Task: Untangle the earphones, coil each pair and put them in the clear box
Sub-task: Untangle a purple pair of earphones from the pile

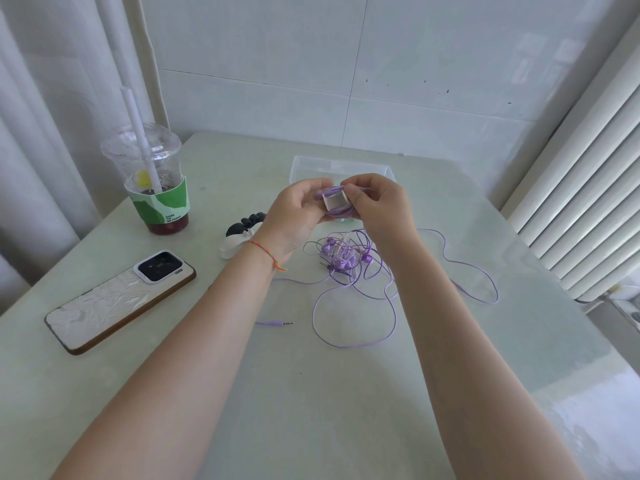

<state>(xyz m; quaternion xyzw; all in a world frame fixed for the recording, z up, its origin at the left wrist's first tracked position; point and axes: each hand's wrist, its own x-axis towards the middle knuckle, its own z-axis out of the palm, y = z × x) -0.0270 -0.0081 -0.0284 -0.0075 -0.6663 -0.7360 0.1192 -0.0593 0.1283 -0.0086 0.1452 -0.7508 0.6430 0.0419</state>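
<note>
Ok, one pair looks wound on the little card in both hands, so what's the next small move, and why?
Probably set the coiled pair into the clear box just behind the hands. The left hand and right hand both pinch it, its cord looks fully wound, and the tangled earphones on the table wait.

The only legible writing is on the green-and-white paper sleeve point(162, 206) wrapped round the plastic drink cup point(152, 174) at the worktop's left: small white capitals reading "DARE TO BE FRESH" (stacked in short lines, running sideways). Nothing else carries readable text.
</note>
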